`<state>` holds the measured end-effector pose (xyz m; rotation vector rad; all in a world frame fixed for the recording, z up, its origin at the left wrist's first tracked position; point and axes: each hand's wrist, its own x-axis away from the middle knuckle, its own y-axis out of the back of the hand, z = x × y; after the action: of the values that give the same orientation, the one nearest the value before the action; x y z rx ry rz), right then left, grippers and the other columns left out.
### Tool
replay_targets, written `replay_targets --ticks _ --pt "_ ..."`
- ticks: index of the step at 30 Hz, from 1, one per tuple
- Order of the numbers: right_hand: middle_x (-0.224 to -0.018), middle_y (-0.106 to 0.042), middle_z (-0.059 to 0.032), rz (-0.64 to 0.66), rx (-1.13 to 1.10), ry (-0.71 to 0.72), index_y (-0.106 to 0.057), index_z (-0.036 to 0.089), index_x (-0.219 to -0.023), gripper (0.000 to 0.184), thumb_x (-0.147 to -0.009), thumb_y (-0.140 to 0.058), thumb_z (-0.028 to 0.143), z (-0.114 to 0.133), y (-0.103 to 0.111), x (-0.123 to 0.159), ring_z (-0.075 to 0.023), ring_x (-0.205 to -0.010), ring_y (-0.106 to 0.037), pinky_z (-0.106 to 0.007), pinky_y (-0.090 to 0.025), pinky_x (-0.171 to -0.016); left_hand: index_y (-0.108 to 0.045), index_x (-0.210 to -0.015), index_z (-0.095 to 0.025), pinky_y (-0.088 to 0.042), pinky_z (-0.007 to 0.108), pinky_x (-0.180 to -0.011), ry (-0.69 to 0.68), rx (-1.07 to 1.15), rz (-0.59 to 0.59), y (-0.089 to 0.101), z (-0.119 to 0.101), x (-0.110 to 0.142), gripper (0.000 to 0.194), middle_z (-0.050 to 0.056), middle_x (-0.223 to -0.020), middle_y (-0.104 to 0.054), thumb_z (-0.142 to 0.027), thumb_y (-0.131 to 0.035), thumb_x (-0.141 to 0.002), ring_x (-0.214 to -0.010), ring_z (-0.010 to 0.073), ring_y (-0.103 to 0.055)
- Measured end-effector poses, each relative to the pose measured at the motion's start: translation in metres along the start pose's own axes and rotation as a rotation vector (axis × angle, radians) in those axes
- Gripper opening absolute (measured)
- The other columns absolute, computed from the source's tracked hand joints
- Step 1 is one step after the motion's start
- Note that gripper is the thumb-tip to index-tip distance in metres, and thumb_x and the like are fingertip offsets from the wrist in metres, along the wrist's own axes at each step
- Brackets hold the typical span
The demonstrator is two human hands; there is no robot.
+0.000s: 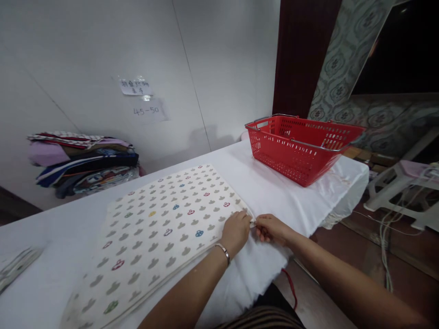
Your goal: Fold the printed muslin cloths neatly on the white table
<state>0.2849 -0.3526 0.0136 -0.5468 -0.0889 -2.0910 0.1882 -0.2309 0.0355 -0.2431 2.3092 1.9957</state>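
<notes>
A folded cream cloth printed with grey and coloured leaf shapes lies flat on the white table. My left hand, with a silver bracelet on the wrist, rests closed on the cloth's near right corner. My right hand is right beside it, fingers pinched on the tip of the same corner at the cloth's edge. The two hands almost touch.
A red plastic shopping basket stands on the table's far right end. A stack of folded fabrics lies by the wall at the left. A patterned item lies at the table's left edge. A white plastic stool and cables are on the floor to the right.
</notes>
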Motion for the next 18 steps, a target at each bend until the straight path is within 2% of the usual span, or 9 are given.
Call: replay_targets --ticks 4,8,12,18 --pt "-0.048 -0.055 0.0025 0.021 -0.034 -0.016 -0.052 0.015 -0.065 0.014 -0.074 -0.050 0.026 -0.001 0.003 -0.001 -0.0073 -0.034 -0.048 -0.016 -0.027 -0.028 -0.058 -0.090 -0.020 -0.041 0.027 -0.074 -0.007 -0.003 0.005 0.000 0.002 0.000 0.019 0.003 -0.090 -0.058 -0.020 -0.040 -0.087 -0.085 0.0162 -0.051" --pt "-0.049 -0.056 0.0024 0.039 -0.054 -0.023 -0.051 0.016 -0.065 0.015 -0.075 -0.051 0.027 0.000 0.003 -0.002 -0.0071 -0.035 -0.049 -0.016 -0.028 -0.029 -0.059 -0.090 -0.020 -0.041 0.027 -0.073 0.049 0.024 -0.001 -0.001 0.001 -0.001 0.023 0.003 -0.089 -0.058 -0.023 -0.036 -0.090 -0.084 0.0152 -0.052" --pt "-0.050 -0.057 0.0020 0.042 -0.055 -0.039 -0.053 0.015 -0.067 0.013 -0.074 -0.050 0.026 0.002 0.003 -0.002 -0.0076 -0.035 -0.050 -0.016 -0.028 -0.029 -0.057 -0.091 -0.019 -0.041 0.027 -0.072 0.036 -0.016 0.000 -0.005 0.000 -0.001 0.020 0.004 -0.090 -0.058 -0.020 -0.037 -0.089 -0.084 0.0157 -0.052" --pt "-0.051 -0.057 -0.0004 0.051 -0.060 -0.103 -0.054 0.014 -0.065 0.030 -0.082 -0.038 0.033 0.004 0.003 -0.003 -0.0084 -0.037 -0.051 -0.016 -0.030 -0.029 -0.057 -0.093 -0.017 -0.042 0.029 -0.074 -0.024 -0.056 0.023 -0.011 -0.001 -0.002 0.018 0.005 -0.094 -0.057 -0.013 -0.041 -0.085 -0.087 0.0172 -0.052"
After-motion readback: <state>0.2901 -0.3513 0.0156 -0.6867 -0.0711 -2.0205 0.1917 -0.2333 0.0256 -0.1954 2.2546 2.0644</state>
